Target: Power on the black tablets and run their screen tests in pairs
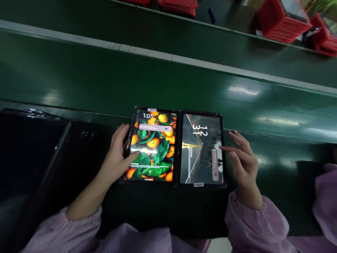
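Two lit tablets lie side by side on the dark green bench in front of me. The left tablet (155, 144) shows orange fruit and green leaves with the time 1:05. My left hand (118, 154) grips its left edge, thumb on the screen and fingers around the side. The right tablet (197, 161) shows a road picture, and its clock 12 31 is turned sideways. At its right edge is my right hand (243, 160), fingers apart and holding nothing. The index fingertip reaches the screen's edge; whether it touches cannot be made out.
At the left stands a dark tray or bin (28, 147) with a shiny rim. Stacks of red sleeves (285, 26) sit on the raised shelf at the back right, more at the top middle. A blue pen-like item (212, 15) lies between. Another person's pink sleeve (326, 200) shows at right.
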### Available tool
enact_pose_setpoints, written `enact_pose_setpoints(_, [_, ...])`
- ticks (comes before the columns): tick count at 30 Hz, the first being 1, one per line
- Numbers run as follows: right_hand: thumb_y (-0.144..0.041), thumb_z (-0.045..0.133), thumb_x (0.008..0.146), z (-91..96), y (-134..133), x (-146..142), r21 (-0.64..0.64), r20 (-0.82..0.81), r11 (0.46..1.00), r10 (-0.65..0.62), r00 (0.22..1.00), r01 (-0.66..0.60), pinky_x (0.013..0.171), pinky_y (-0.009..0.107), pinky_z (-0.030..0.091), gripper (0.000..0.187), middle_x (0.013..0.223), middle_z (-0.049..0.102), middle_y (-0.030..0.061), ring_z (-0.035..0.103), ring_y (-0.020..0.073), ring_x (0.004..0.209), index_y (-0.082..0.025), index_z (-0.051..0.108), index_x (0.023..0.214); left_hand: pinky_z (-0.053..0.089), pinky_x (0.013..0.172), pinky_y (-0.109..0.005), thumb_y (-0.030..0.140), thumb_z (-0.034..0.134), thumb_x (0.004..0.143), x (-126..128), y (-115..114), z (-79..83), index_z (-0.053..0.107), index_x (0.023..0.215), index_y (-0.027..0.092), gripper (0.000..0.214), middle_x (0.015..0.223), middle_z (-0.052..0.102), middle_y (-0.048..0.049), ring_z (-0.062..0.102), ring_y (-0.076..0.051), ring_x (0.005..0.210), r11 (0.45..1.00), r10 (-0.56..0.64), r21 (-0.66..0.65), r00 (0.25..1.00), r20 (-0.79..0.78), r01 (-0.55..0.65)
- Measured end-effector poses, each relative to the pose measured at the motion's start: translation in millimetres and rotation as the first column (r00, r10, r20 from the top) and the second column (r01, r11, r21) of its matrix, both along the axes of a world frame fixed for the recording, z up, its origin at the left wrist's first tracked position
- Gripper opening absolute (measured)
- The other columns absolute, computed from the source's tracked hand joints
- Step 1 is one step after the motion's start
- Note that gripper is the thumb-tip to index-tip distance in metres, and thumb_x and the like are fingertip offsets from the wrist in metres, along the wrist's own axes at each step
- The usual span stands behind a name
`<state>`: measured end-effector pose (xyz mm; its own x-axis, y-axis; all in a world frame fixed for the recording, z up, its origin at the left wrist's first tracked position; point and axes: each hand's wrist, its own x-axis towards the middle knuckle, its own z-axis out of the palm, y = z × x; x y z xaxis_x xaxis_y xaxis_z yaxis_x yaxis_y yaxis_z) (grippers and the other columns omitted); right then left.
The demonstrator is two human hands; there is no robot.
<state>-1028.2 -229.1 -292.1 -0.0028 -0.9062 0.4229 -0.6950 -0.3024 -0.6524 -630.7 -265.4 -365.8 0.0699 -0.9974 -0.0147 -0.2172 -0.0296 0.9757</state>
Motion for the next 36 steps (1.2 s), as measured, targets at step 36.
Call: enact_pose_setpoints(36, [-0.017, 0.065, 0.099, 5.8, 42, 38, -0.149, -0.247, 0.987, 0.029, 0.968, -0.068, 0.091, 0.053, 0.066, 0.028, 0.119, 0.081, 0.0029, 0.072, 0.0331, 0.122, -0.035, 0.086, 0.1, 0.041, 0.129, -0.067, 0.064, 0.102, 0.059, 6, 12, 41.3, 0.08, 0.12, 0.031, 0.072, 0.141, 0.076, -0.0114, 0.051, -0.046, 0.155, 0.947, 0.206, 0.277, 0.97, -0.131, -0.164])
